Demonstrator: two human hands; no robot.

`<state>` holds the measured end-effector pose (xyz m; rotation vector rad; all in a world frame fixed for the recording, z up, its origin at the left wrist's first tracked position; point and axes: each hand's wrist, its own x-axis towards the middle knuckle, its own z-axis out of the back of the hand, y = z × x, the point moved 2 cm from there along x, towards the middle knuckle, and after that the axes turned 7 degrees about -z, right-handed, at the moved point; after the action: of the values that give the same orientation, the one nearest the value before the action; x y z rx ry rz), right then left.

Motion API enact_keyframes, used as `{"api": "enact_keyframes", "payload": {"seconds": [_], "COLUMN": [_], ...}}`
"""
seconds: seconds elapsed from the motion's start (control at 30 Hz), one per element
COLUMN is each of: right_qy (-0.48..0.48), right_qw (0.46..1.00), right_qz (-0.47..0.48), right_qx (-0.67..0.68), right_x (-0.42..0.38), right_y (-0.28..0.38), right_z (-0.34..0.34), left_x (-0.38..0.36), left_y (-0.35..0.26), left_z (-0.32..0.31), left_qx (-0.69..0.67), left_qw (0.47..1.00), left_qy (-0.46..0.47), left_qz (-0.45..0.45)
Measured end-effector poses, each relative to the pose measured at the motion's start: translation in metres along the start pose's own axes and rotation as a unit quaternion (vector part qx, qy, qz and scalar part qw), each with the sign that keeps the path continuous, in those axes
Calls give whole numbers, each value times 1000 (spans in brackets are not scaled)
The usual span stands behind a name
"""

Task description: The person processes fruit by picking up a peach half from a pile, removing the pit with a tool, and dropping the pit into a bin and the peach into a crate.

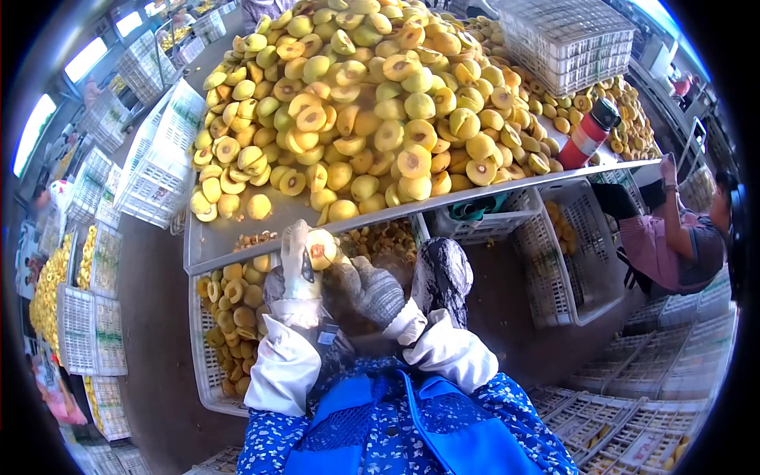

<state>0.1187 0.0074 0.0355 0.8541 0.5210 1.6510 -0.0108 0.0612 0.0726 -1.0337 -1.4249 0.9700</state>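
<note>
Just past the steel table's front edge, a halved yellow peach [321,248] is held between my two gloved hands, its reddish stone hollow facing up. My left hand [298,265], in a pale glove, is closed against the fruit's left side. A small dark shape shows at its palm, too small to name. My right hand [368,290], in a grey knit glove, curls its fingers at the fruit's lower right edge; its palm side is hidden. Beyond my hands, a large heap of peach halves [388,134] covers the table [277,218].
Below left stands a crate of peach halves [207,378]. Fruit scraps [380,241] lie under the table edge. A red bottle [587,134] and a white crate [566,39] stand on the table's right. Another person [673,237] sits at right; stacked crates [162,158] stand left.
</note>
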Motion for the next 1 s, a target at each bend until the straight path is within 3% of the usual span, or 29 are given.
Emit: {"api": "enact_keyframes", "payload": {"seconds": [0.03, 0.07, 0.17, 0.27, 0.37, 0.5, 0.6, 0.63, 0.7, 0.73, 0.8, 0.97, 1.0], "right_qy": [10, 22, 57, 98, 96, 89, 116, 134, 167, 226, 264, 354, 379], "right_qw": [1000, 999, 997, 992, 993, 994, 991, 981, 937, 829, 815, 654, 660], "right_qz": [1, -9, -41, -65, -60, -31, -66, -74, -87, -178, -194, -342, -310], "right_qx": [-18, -25, -44, -50, -47, -59, 29, 119, 294, 480, 478, 574, 570], "right_x": [0, 0, -1, -5, -9, -14, -10, -10, -9, -6, -9, -17, -19], "right_y": [1, 2, 2, 0, -2, -1, 1, -4, -20, -3, -19, -46, -40], "right_z": [-1, -3, -8, -12, -11, -6, 6, 6, 4, 23, 21, 6, 10], "left_x": [-7, -10, -16, -21, -22, -26, -29, -29, -27, -27, -29, -31, -31], "left_y": [-6, -18, -6, -8, -11, -18, -15, -8, -3, -1, -8, -8, -10], "left_z": [-7, -18, -20, -26, -35, -41, -39, -37, -36, -36, -40, -42, -42], "left_qx": [-82, -11, -117, -241, -251, -237, -204, -188, -170, -166, -180, -186, -191], "left_qw": [996, 999, 988, 943, 930, 937, 944, 951, 962, 967, 963, 968, 968], "left_qy": [-10, -31, -75, -116, -185, -194, -185, -173, -139, -118, -93, -28, -21], "left_qz": [45, -1, 67, 199, 192, 167, 180, 176, 163, 154, 178, 168, 161]}}
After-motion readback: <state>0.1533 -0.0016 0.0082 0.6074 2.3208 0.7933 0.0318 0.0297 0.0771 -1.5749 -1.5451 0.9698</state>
